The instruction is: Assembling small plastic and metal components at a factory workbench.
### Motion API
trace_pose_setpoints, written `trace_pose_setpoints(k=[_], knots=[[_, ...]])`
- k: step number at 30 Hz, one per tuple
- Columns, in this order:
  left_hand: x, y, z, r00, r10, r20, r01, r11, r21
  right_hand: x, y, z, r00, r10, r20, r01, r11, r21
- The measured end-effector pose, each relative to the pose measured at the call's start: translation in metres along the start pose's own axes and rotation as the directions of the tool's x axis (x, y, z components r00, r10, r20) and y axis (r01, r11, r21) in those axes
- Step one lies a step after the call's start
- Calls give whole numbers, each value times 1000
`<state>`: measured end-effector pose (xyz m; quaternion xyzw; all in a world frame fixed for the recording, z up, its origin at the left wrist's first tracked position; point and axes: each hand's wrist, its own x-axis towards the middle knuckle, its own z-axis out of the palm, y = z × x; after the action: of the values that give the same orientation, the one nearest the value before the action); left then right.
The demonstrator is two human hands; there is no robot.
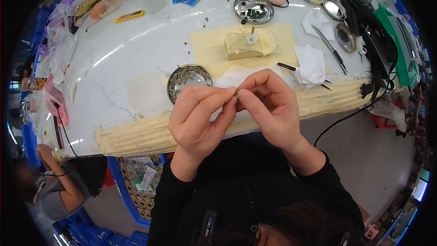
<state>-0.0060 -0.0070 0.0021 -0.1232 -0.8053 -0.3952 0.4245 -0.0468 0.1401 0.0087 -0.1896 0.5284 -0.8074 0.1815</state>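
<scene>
My left hand (198,120) and my right hand (275,111) meet over the table's front edge, fingertips almost touching. Between them is a tiny dark, slightly shiny piece (236,94), pinched by thumb and forefinger of each hand; its kind is too small to tell. Just beyond my left hand sits a round metal dish (196,79) with many small greyish pieces along its sides. Farther off, a block wrapped in cream tape (243,51) carries a small white cup (251,39) with a thin stick standing in it.
White tissue (310,64) and black-handled tweezers (286,66) lie right of my hands, with a pen-like tool (334,52) beyond. A metal tray (237,11) holds dark green pieces. A yellow-handled cutter (129,16) lies far left. Another person (61,187) sits at left.
</scene>
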Motion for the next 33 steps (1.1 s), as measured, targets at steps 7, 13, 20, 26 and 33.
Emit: trace_pose_setpoints(k=[7,13,20,26,33], knots=[[0,-1,-1,998,53,18,-54,997,62,1,4,1,946,-321,52,307,829,-468],[1,-2,-1,999,39,13,-39,999,-16,1,-3,-2,999,41,13,-41,999,1],[1,-3,0,998,59,18,-58,998,-8,1,-2,-2,999,46,17,-47,999,6],[1,-2,-2,999,39,25,-39,999,-9,1,-4,0,999,35,-22,-37,996,-79],[-3,-2,1,997,71,27,-72,996,58,-4,5,-2,994,-103,-36,89,956,-280]])
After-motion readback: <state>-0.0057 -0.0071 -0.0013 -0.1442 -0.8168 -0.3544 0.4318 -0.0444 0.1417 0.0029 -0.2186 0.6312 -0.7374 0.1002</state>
